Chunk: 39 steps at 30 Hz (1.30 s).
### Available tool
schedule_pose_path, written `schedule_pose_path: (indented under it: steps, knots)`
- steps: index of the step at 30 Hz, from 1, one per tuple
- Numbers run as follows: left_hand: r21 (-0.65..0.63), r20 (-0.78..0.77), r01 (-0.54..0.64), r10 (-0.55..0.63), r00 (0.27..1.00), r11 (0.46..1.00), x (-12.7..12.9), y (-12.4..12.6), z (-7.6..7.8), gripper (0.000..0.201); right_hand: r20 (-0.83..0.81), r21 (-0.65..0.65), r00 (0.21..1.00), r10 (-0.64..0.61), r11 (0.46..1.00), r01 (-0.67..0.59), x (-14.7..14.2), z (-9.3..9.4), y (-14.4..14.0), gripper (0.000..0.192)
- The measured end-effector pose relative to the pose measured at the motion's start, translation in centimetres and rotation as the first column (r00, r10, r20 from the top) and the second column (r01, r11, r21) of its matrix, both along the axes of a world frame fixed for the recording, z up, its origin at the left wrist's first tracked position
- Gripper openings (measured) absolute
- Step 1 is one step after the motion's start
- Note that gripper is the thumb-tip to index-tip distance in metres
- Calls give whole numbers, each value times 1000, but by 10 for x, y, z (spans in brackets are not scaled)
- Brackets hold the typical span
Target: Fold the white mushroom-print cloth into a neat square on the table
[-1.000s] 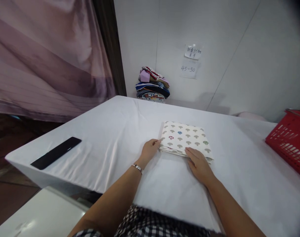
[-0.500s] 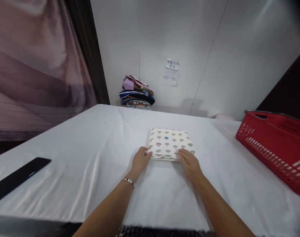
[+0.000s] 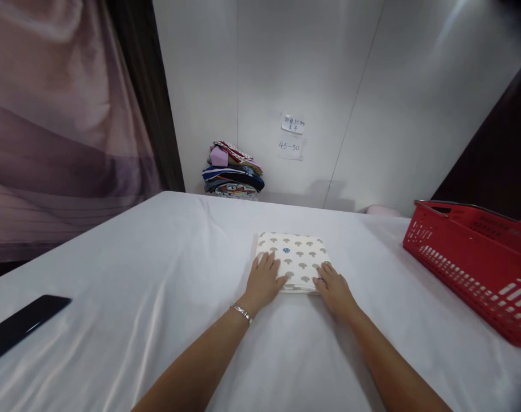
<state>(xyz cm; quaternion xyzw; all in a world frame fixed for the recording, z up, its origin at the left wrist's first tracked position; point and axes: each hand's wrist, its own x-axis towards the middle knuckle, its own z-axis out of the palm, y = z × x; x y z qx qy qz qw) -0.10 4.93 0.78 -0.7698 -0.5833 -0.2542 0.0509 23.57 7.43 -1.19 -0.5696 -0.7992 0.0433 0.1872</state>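
One flat black object (image 3: 24,327) lies toward the left edge of the white surface (image 3: 127,257); one stack of folded fabrics (image 3: 233,174) stands at the far edge. My left hand (image 3: 264,284), fingers slightly spread, lies on the near-left corner of one folded mushroom-print cloth (image 3: 295,263), mid-surface. Of two wall signs (image 3: 291,153), the lower reads "45-50". My right hand (image 3: 336,293), fingers close together, touches the near-right corner. One red basket (image 3: 441,246) stands rightmost.

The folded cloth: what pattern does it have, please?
The cloth is white with mostly grey mushrooms, best in the head view.

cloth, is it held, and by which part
Nothing is gripped: the left hand lies on the cloth at its near left corner, the right hand at the near right.
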Motion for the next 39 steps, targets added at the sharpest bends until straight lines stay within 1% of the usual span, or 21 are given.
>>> schedule_pose_path:
  steps: [2, 4, 6, 8, 9, 11, 13, 15, 17, 19, 21, 22, 24, 25, 27, 28, 30, 32, 35, 37, 39]
  knots:
    - [-39, -26, -22, 21, 999, 999, -1, 2, -13, 40, 46, -41, 999, -22, 999, 23, -8, 14, 6, 43]
    - [-51, -34, -39, 37, 999, 998, -3, 1, -21, 41, 69, -33, 998, -8, 999, 11, -22, 30, 19, 46]
    - [-53, -39, -48, 46, 998, 997, -4, -1, -22, 42, 69, -12, 996, 48, 999, -47, -37, 43, 39, 50]
    - [-62, -45, -57, 54, 998, 996, -3, -2, -19, 42, 82, -21, 994, 67, 998, -66, -49, 49, 63, 54]
    - [-66, -48, -61, 58, 997, 996, -3, -3, -18, 42, 101, -26, 993, 60, 998, -58, -52, 49, 74, 56]
    - [-71, -56, -64, 60, 997, 995, -2, -4, -16, 43, 146, -40, 989, 18, 999, -13, -52, 41, 95, 56]
    - [-66, -57, -60, 56, 997, 996, -2, -4, -17, 43, 174, -71, 985, -14, 997, 26, -46, 26, 110, 55]
    - [-66, -53, -54, 51, 997, 996, -3, -4, -20, 44, 174, -73, 984, -30, 996, 43, -38, 10, 118, 55]
    - [-81, -47, -51, 47, 998, 995, -4, -6, -22, 44, 165, -49, 986, -32, 998, 41, -33, -1, 120, 55]
    - [-111, -38, -45, 41, 998, 993, -6, -7, -21, 45, 157, -31, 987, -29, 999, 34, -31, -6, 121, 55]
    - [-172, -23, -31, 27, 999, 985, -7, -5, -15, 45, 149, -32, 988, -30, 999, 36, -32, -6, 120, 56]
    - [-209, -11, -24, 22, 1000, 978, -8, -2, -10, 45, 143, -36, 989, -32, 999, 38, -33, -6, 120, 57]
    - [-263, 17, -17, 23, 1000, 965, -7, 11, 5, 48, 132, -46, 991, -32, 998, 39, -34, -4, 120, 57]
    - [-261, 34, -35, 45, 998, 965, -5, 21, 13, 50, 128, -49, 991, -32, 998, 38, -35, -3, 120, 57]
    - [-206, 24, -58, 64, 998, 977, 0, 46, 25, 52, 125, -53, 992, -32, 998, 39, -35, -2, 119, 58]
    - [-186, 9, -73, 77, 997, 980, 2, 59, 27, 53, 124, -56, 992, -35, 998, 42, -36, -1, 119, 58]
    - [-232, -25, -120, 118, 993, 965, 5, 82, 24, 57, 120, -70, 992, -33, 997, 42, -35, 0, 117, 57]
    - [-298, -50, -165, 157, 986, 940, 5, 95, 12, 59, 116, -92, 993, -29, 995, 40, -35, 2, 116, 58]
    - [-291, -81, -192, 175, 981, 937, 3, 100, -5, 62, 135, -140, 990, -33, 989, 52, -36, 6, 115, 60]
    - [-300, -101, -205, 183, 978, 932, 2, 98, -10, 63, 174, -184, 984, -40, 980, 72, -38, 13, 116, 60]
    - [-311, -124, -223, 193, 973, 924, 3, 97, -10, 63, 223, -217, 974, -51, 971, 101, -45, 20, 117, 62]
